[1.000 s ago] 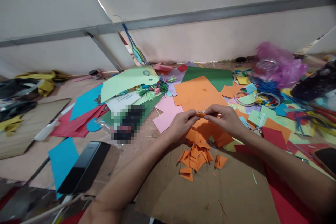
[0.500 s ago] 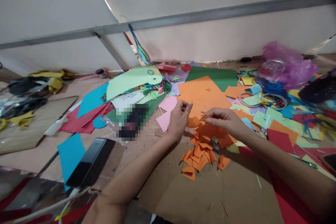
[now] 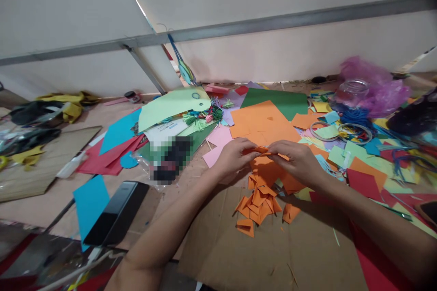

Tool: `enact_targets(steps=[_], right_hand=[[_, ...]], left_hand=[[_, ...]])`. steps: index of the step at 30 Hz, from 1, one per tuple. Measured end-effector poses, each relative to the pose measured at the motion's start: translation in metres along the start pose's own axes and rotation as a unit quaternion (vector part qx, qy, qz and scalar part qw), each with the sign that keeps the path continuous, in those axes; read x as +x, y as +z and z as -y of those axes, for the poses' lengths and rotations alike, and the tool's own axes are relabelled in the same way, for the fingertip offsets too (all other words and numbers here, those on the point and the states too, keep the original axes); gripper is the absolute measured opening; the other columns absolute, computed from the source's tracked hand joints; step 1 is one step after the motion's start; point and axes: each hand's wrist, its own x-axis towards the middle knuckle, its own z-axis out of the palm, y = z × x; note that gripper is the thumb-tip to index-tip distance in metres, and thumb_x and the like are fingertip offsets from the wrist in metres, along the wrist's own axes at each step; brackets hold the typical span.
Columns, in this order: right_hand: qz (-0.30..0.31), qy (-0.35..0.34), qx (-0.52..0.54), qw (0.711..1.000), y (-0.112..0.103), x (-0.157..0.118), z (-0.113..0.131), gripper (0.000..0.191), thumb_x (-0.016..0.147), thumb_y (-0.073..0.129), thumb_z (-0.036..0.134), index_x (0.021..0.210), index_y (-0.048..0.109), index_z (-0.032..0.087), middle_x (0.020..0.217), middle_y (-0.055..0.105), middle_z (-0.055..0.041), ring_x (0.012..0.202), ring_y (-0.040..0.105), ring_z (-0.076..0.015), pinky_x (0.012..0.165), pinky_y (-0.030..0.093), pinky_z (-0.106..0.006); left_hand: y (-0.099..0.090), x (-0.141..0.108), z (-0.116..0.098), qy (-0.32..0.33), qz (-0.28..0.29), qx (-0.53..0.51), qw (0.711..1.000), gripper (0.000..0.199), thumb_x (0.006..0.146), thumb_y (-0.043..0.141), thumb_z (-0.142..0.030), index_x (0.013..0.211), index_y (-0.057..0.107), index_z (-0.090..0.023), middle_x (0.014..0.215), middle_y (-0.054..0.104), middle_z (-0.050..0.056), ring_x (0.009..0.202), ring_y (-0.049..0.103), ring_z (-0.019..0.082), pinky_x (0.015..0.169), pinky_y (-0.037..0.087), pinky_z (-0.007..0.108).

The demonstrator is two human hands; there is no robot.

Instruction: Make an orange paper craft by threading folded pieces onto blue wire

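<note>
Between my fingertips is a small piece of orange paper (image 3: 261,149), pinched from both sides. My left hand (image 3: 237,158) grips its left end, and my right hand (image 3: 292,160) has the other end; fingers partly cover it. Just below lies a pile of small folded orange paper pieces (image 3: 260,202) on a sheet of brown cardboard (image 3: 235,254). One folded piece (image 3: 291,213) sits apart to the right of the pile. Behind my hands a large orange sheet (image 3: 261,120) lies flat.
A black power bank (image 3: 118,213) with a cable stands at the left, beside a blue sheet (image 3: 90,204). Coloured paper scraps (image 3: 365,177) and bangle-like rings (image 3: 357,132) crowd the right side. A clear jar (image 3: 353,92) and purple plastic bag (image 3: 382,82) are at the back right.
My left hand has moved right and slightly down to meet my right hand. Both now hold the orange piece, where earlier only my right hand did.
</note>
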Motion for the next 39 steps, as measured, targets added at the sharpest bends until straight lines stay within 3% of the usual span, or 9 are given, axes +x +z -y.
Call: enact_targets(steps=[4,7,12,18,26,39], right_hand=[[-0.014,-0.066,-0.063,0.996,0.007,-0.002,-0.007,0.021,0.098,0.051,0.015,0.092,0.071,0.020,0.095,0.077,-0.0068,0.085,0.072,-0.0188,0.073,0.054,-0.028],[-0.015,-0.088,-0.091,0.992,0.009,-0.002,-0.009,0.023,0.100,0.050,0.017,0.093,0.072,0.019,0.097,0.078,-0.0083,0.084,0.072,-0.0198,0.073,0.055,-0.030],[0.003,-0.036,-0.016,0.999,-0.002,0.002,-0.008,0.022,0.100,0.053,0.024,0.099,0.075,0.022,0.099,0.075,-0.0086,0.085,0.071,-0.0188,0.073,0.055,-0.030],[-0.014,0.044,0.049,0.998,-0.012,0.005,-0.010,0.020,0.098,0.057,0.026,0.102,0.076,0.026,0.090,0.073,-0.0052,0.077,0.067,-0.0171,0.068,0.051,-0.029],[-0.023,0.038,0.032,0.999,-0.010,0.005,-0.014,0.014,0.096,0.059,0.024,0.093,0.072,0.021,0.085,0.073,-0.0046,0.072,0.064,-0.0163,0.064,0.046,-0.029],[-0.023,0.017,-0.009,1.000,-0.009,0.003,-0.015,0.014,0.097,0.057,0.023,0.094,0.070,0.022,0.085,0.073,-0.0047,0.073,0.065,-0.0168,0.065,0.047,-0.029]], left_hand=[[0.002,-0.002,0.000,-0.001,0.040,0.097,0.994,0.023,0.098,0.056,-0.032,0.105,0.076,-0.023,0.093,0.076,0.004,0.084,0.067,0.019,0.076,0.045,0.029],[0.008,-0.005,0.001,0.001,0.040,0.104,0.994,0.028,0.100,0.052,-0.033,0.115,0.074,-0.026,0.104,0.077,0.003,0.092,0.069,0.019,0.080,0.047,0.030],[0.013,-0.006,0.006,-0.012,0.024,0.104,0.994,0.031,0.101,0.048,-0.029,0.120,0.072,-0.027,0.106,0.076,0.004,0.094,0.069,0.019,0.079,0.048,0.028],[0.012,-0.005,0.006,-0.014,0.026,0.118,0.993,0.026,0.099,0.051,-0.031,0.105,0.075,-0.025,0.100,0.074,0.005,0.087,0.067,0.018,0.072,0.045,0.026],[0.011,-0.004,0.002,-0.011,0.020,0.128,0.992,0.025,0.099,0.052,-0.031,0.101,0.076,-0.024,0.098,0.074,0.005,0.085,0.066,0.018,0.070,0.043,0.026],[0.012,-0.004,0.001,0.001,0.014,0.123,0.992,0.024,0.099,0.053,-0.032,0.100,0.076,-0.023,0.098,0.074,0.006,0.085,0.067,0.018,0.072,0.044,0.027]])
